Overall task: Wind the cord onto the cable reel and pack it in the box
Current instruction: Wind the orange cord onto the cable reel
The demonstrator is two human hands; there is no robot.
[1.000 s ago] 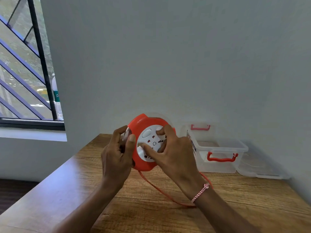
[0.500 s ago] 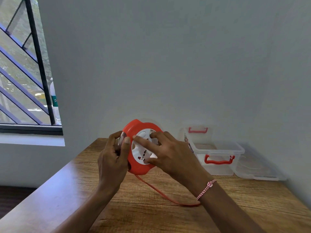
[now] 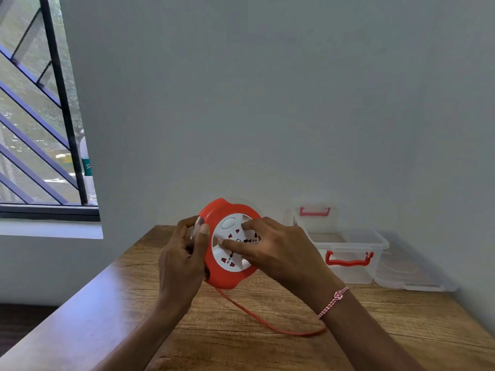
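The wooden table [image 3: 241, 344] is stretching under my fingers, with a grey wall behind. Past my right fingertips, the clear box [image 3: 375, 243] is waiting by the wall. I am holding the cable reel [image 3: 222, 279] upright. My left hand [image 3: 179, 266] is curling round its rim, while my right hand [image 3: 284, 253] is pressing spread fingers [image 3: 235, 243] on the white face. That face is sitting turned further than a moment ago, so I judge winding is advancing. The cord [image 3: 267, 326] is looping loose below my right wrist.
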